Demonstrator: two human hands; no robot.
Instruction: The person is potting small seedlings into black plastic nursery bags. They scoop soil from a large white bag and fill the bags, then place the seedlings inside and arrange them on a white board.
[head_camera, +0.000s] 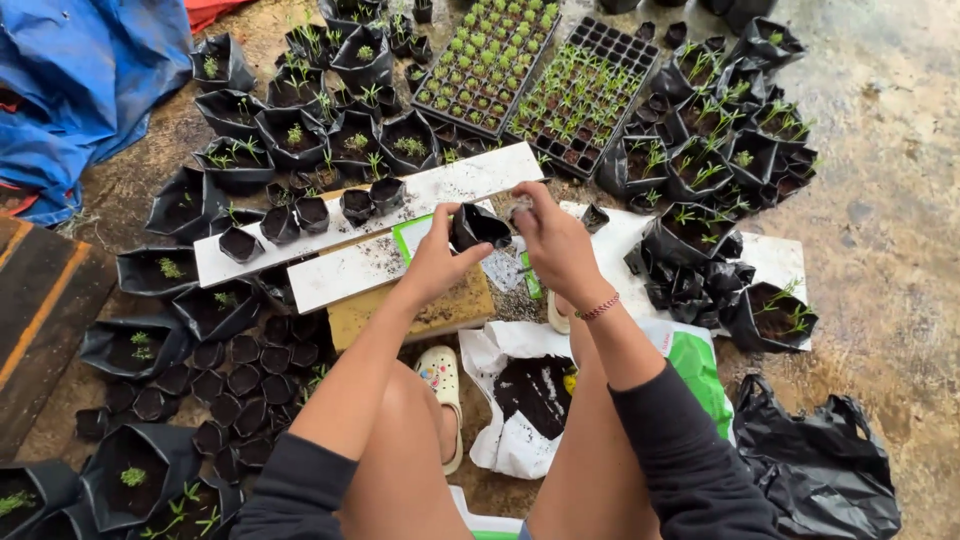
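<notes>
So the left hand (432, 262) is curled around a small black plastic grow bag (478, 226), thumb on the near side and fingers wrapped behind, holding it up over the boards roughly dead centre of the view. The bag is soft, crinkly, glossy film; its mouth faces up and tips a bit toward 2 o'clock, so its long axis runs near upright with a slight lean that way. The right hand (553, 243) sits just at 3 o'clock of the bag, fingertips bunched together in a pinch right above the bag's rim, and there's a pale blur of something between them that I can't make out. A pink bead bracelet (598, 307) rings that wrist. Under the hands lie 2 white flat boards (450, 185), speckled with soil, running long from 8 to 2 o'clock, with little filled bags lined up on the far one. At 6 o'clock, between the knees, a white sack (505, 440) lies open with dark crumbly potting soil (535, 390). At 12 o'clock, 2 black seedling trays (560, 110) hold green sprouts.
</notes>
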